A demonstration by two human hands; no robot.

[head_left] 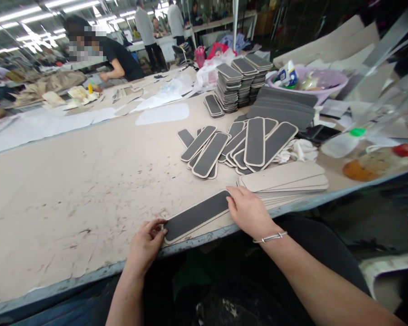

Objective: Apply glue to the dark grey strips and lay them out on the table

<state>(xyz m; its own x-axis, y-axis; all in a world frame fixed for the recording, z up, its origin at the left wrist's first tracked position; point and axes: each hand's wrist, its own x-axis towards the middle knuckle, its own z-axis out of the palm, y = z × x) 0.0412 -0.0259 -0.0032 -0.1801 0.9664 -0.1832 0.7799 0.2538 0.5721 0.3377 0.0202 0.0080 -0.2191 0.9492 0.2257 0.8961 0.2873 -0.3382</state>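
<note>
- While the left hand [147, 241] grasps the near left end of the dark panel [197, 216] between thumb and fingers, the right hand [248, 209] grasps its other end, thumb over the dark face.
- The dark panel, long and round-cornered with a pale border, lies at a slant along the front edge of the bench [88, 190].
- A thin metal bracelet [270, 237] circles the right wrist.
- Just beyond the right hand, pale strips [282, 175] lie fanned in a low pile, close to the bench edge.
- Farther in, loose pale-edged dark pieces [255, 141] overlap at mixed angles.
- Behind these stand tall stacks [229, 88] of similar pieces, with wide dark sheets [282, 108] spread beside them.
- A crumpled white cloth [297, 151] sits right of the loose pieces.
- A purple basin [333, 88] holding a blue-and-white package [287, 74] stands behind the sheets.
- Across the bench at the left, a person in a dark top [124, 56] bends over the work surface.
</note>
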